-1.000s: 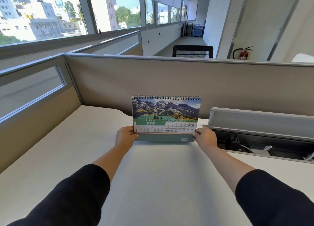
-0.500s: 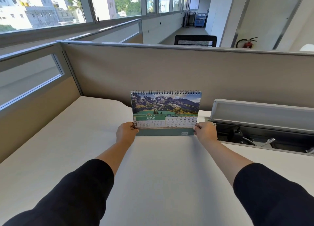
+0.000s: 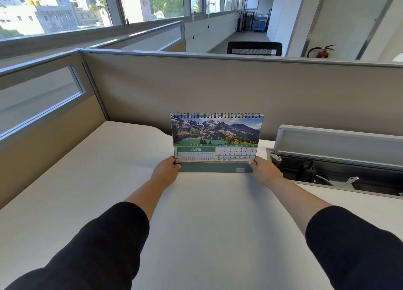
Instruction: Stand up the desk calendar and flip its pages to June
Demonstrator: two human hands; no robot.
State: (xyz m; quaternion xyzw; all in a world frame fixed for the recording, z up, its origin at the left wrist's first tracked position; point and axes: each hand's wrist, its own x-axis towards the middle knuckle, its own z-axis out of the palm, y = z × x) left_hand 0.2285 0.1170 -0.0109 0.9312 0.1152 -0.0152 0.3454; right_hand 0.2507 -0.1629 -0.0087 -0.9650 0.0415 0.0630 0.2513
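The spiral-bound desk calendar (image 3: 216,142) stands upright on the white desk (image 3: 196,224), near the back partition. Its front page shows a mountain lake photo and the word JUNE with a date grid. My left hand (image 3: 165,171) grips the calendar's lower left corner. My right hand (image 3: 265,168) grips the lower right corner, thumb on the front face. Both forearms reach forward in black sleeves.
A beige partition (image 3: 218,89) closes off the desk behind the calendar and on the left. To the right, an open cable tray (image 3: 335,172) with a raised grey lid holds plugs and cables. A chair back and a fire extinguisher show beyond the partition.
Both hands keep hold of the calendar's lower corners. The calendar stays upright on June; the view has tilted slightly, so it sits a little higher in frame.
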